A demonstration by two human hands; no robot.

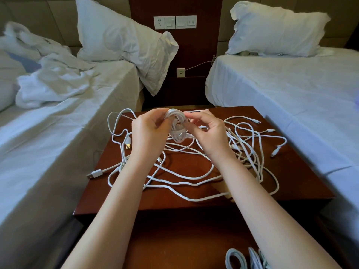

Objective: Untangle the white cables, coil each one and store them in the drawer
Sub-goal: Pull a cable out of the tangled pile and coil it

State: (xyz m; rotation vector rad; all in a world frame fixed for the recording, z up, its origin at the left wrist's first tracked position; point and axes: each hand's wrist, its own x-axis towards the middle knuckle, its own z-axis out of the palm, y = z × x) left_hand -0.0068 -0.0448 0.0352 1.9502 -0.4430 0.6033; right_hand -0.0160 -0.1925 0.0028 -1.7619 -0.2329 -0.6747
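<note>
A small coil of white cable point(177, 126) hangs between both hands above the back of the wooden nightstand top point(303, 183). My left hand point(148, 133) grips the coil's left side. My right hand point(208, 131) pinches its right side with thumb and fingers. Under the hands a tangle of white cables point(194, 171) spreads across the top, with USB plugs point(95, 174) hanging past its left and right edges. In the open drawer point(184, 245) below, coiled white cables point(236, 258) lie at the lower right, partly hidden by my right forearm.
Two beds with white sheets flank the nightstand, the left bed point(58, 117) with rumpled bedding and the right bed point(291, 90) smooth. Pillows lean at each headboard. A dark wall panel with sockets and switches point(174, 22) stands behind, and a thin cable runs from a lower socket point(180, 72).
</note>
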